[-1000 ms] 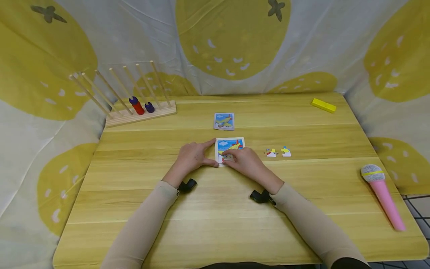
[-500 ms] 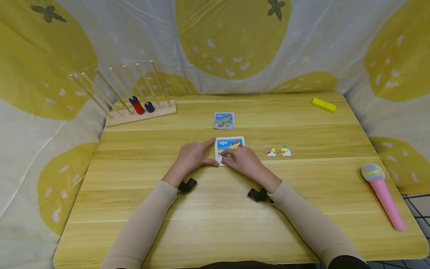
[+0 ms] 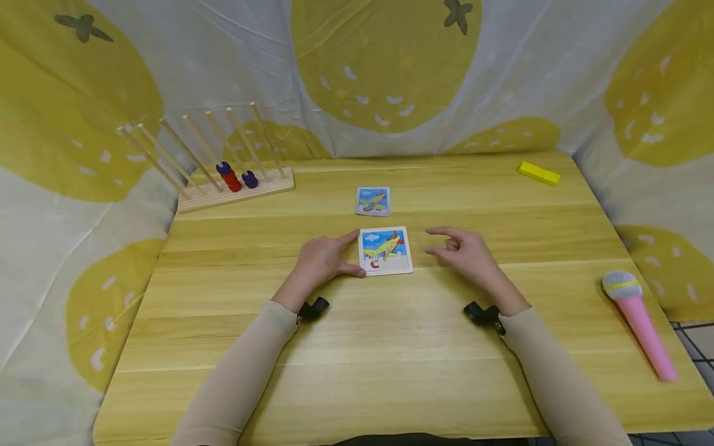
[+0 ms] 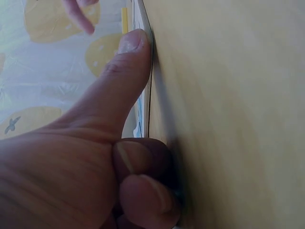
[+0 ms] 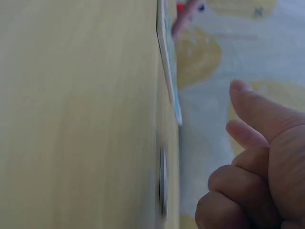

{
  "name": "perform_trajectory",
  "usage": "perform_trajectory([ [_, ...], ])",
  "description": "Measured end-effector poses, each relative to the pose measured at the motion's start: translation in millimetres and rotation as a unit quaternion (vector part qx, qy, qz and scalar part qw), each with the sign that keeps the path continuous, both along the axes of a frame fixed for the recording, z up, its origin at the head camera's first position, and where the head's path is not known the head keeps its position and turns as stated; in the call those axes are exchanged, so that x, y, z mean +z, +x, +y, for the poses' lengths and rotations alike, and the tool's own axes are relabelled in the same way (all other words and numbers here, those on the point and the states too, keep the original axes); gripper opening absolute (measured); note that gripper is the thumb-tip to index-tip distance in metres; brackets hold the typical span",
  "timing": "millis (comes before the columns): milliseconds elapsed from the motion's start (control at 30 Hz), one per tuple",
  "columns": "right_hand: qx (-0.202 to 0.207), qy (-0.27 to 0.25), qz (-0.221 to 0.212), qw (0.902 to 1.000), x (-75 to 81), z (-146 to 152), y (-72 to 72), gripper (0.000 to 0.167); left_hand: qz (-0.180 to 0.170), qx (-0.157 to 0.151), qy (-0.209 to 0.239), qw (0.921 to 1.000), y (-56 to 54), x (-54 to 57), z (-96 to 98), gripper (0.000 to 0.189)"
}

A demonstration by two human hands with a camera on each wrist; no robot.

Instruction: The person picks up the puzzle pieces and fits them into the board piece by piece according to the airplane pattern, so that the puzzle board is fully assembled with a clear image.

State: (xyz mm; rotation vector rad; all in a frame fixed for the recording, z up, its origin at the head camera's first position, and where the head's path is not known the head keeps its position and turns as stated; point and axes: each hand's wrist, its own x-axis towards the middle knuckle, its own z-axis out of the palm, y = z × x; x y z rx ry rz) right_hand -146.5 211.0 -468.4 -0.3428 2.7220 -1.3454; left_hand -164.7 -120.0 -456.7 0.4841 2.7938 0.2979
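A small airplane jigsaw puzzle board point(image 3: 386, 241) lies flat on the table; its lower right part shows bare white, and a piece with a red curve point(image 3: 375, 264) is at its lower left. My left hand point(image 3: 323, 263) rests at the board's left side, index fingertip at the upper corner and straight thumb at the lower one. To the right of the board, my right hand point(image 3: 471, 257) is held over the table with thumb and index finger spread, holding nothing. Below it, the right wrist view shows a thin flat piece point(image 5: 163, 181) on the tabletop. The head view hides the loose pieces behind this hand.
An airplane picture card point(image 3: 373, 201) lies behind the board. At the back left stands a wooden peg rack point(image 3: 240, 195) with red and purple rings. A yellow block point(image 3: 538, 173) sits at the back right, a pink toy microphone point(image 3: 641, 328) at the right edge.
My right hand has lifted off the board and moved right over the loose pieces, its thumb and index finger parted. The left hand keeps its place; the board has turned very slightly.
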Motion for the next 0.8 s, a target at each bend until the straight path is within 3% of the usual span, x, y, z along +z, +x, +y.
perform_trajectory([
  [133, -0.037, 0.008, -0.014, 0.9992, -6.3, 37.8, 4.7, 0.044, -0.001, -0.001, -0.001, 1.0000, -0.8, 0.1, -1.3, 0.105],
  [267, -0.042, 0.034, -0.028, 0.9981, -11.2, 54.1, 6.2, 0.045, -0.004, 0.003, -0.001, 1.0000, -0.2, 1.5, -2.1, 0.105],
  [800, -0.027, 0.104, -0.033, 0.9937, -13.9, 57.1, 7.1, 0.038, -0.007, 0.005, -0.001, 1.0000, 0.7, 0.2, 0.6, 0.104],
])
